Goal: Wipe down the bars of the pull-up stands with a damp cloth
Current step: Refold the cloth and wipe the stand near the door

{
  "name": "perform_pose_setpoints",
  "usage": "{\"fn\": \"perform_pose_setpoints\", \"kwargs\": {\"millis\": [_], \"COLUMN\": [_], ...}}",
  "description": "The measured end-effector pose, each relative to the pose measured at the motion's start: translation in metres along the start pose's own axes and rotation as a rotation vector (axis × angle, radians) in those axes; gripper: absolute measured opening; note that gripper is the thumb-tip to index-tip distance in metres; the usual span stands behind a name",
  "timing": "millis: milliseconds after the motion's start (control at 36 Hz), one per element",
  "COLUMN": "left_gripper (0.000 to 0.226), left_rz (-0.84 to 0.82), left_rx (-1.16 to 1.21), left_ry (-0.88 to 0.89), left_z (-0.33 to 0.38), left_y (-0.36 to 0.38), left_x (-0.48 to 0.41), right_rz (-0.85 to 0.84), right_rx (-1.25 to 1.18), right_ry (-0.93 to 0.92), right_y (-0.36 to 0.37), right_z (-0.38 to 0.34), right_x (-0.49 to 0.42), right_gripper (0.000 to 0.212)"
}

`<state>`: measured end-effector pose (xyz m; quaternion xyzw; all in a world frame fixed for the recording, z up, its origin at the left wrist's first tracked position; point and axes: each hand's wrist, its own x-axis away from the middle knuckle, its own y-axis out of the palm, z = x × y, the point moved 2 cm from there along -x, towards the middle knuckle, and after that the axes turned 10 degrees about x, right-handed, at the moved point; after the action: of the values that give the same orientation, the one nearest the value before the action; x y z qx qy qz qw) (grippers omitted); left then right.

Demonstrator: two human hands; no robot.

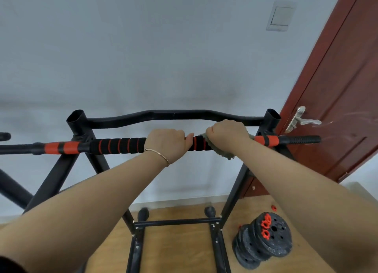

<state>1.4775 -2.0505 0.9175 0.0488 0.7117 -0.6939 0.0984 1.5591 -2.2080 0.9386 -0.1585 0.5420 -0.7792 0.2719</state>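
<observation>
A black pull-up stand (98,162) stands in front of me against the wall. Across its top lies a long bar (118,145) with black foam grip and orange bands. My left hand (166,143), with a thin bracelet on the wrist, is closed around the middle of this bar. Just to its right, my right hand (227,134) presses a grey-green cloth (222,153) around the bar; the cloth's edge hangs below the fist. Behind the hands runs the stand's curved black top bar (173,114).
A red-brown door (337,92) with a silver handle (300,119) stands right of the stand, close to the bar's right end. Black weight plates (263,240) with orange collars lie on the wooden floor at lower right. Another black frame (12,188) enters from the left.
</observation>
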Motion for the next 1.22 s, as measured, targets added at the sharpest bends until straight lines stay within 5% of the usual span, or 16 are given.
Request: {"fn": "perform_pose_setpoints", "kwargs": {"millis": [83, 139, 194, 306, 417, 528, 611, 750, 917, 1056, 1222], "left_gripper": [0.054, 0.047, 0.02, 0.02, 0.016, 0.041, 0.043, 0.048, 0.047, 0.03, 0.034], "left_rz": [0.086, 0.05, -0.036, -0.245, -0.404, -0.208, -0.056, 0.1, 0.112, 0.097, 0.082], "left_rx": [-0.047, -0.069, -0.09, 0.168, 0.162, -0.042, -0.067, -0.007, 0.009, -0.026, 0.586], "left_ry": [-0.003, 0.001, 0.08, 0.006, 0.049, 0.102, 0.089, 0.027, 0.013, 0.102, -0.017], "left_z": [0.001, 0.001, 0.0, -0.003, 0.012, 0.015, 0.016, 0.018, 0.016, 0.012, 0.02], "left_y": [0.001, -0.001, -0.003, -0.02, -0.019, -0.008, 0.0, 0.0, 0.004, 0.001, -0.017], "left_x": [0.008, 0.01, 0.007, -0.014, -0.018, -0.009, 0.0, 0.005, -0.001, -0.006, -0.025], "right_rz": [-0.21, -0.202, -0.003, 0.383, 0.462, 0.412, 0.214, -0.07, 0.128, 0.153, 0.137], "right_rx": [-0.248, -0.126, 0.111, 0.128, 0.136, 0.152, 0.226, -0.167, -0.547, -0.7, -0.92], "right_ry": [0.041, -0.034, -0.083, 0.008, 0.062, 0.066, 0.016, 0.064, 0.267, 0.192, 0.175], "right_y": [-0.009, -0.01, -0.003, 0.019, 0.018, 0.018, 0.009, -0.012, -0.003, -0.006, -0.018], "right_z": [0.005, 0.004, -0.001, -0.012, -0.011, -0.01, -0.009, 0.01, 0.023, 0.038, 0.056], "right_x": [-0.012, -0.01, 0.004, 0.032, 0.036, 0.029, 0.023, -0.007, -0.001, 0.01, 0.016], "right_gripper": [0.033, 0.025, 0.009, 0.019, 0.023, 0.018, 0.024, 0.026, 0.045, 0.045, 0.041]}}
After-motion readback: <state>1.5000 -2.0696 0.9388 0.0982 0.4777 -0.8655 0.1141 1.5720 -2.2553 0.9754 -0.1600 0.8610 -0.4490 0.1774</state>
